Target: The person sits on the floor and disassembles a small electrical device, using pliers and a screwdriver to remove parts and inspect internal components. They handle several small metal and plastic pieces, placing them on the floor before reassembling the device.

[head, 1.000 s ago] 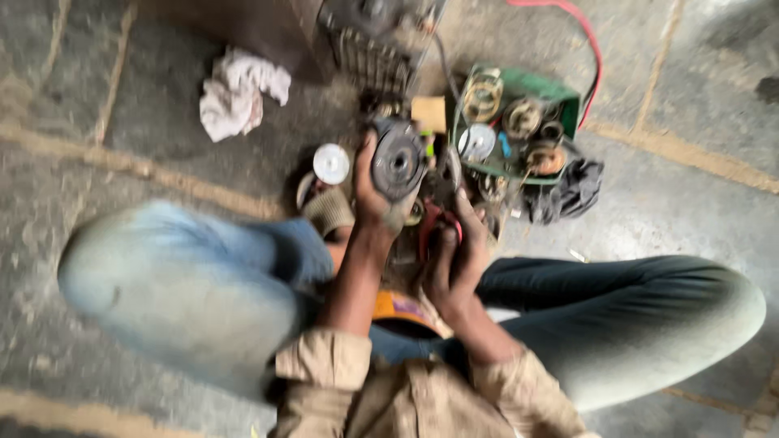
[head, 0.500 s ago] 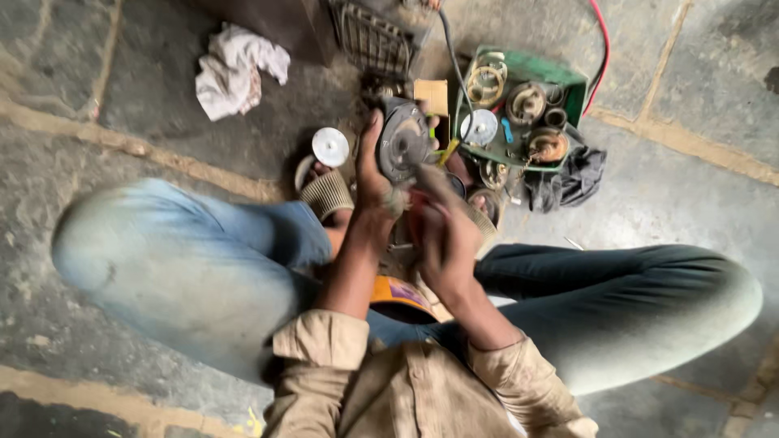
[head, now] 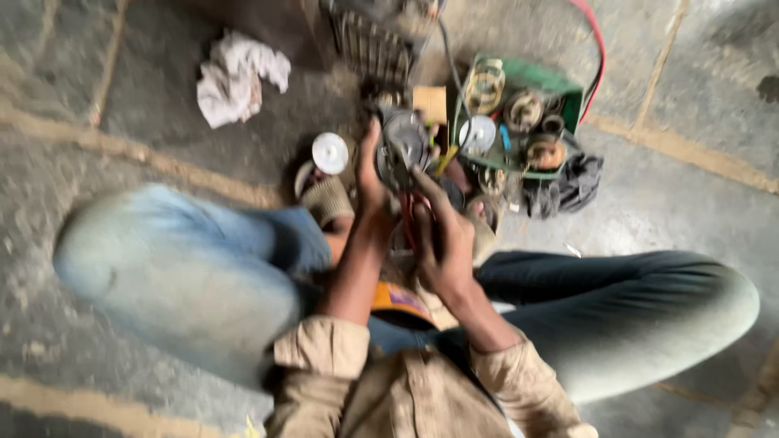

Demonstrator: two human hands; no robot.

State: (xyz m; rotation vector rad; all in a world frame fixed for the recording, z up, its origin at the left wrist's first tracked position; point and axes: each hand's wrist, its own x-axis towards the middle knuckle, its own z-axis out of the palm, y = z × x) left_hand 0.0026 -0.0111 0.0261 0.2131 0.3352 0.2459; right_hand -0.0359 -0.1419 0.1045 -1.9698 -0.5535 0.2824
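Note:
I sit cross-legged on a stone floor. My left hand point(head: 371, 174) grips a round grey metal motor part point(head: 403, 148) from its left side and holds it up in front of me. My right hand point(head: 442, 235) is just below and right of it, with the fingers reaching up to its lower edge; something red shows by that hand, too blurred to name. The whole frame is blurred.
A green tray point(head: 568, 88) with several copper wire coils lies at the upper right, a dark cloth point(head: 580, 182) beside it. A white crumpled rag point(head: 237, 77) lies upper left. A small white disc point(head: 330, 152) sits near my left foot. A metal grille point(head: 373, 45) stands at the top.
My right hand has come up from my lap to the underside of the motor part. My left hand has kept its hold on the part. The camera view has shifted slightly.

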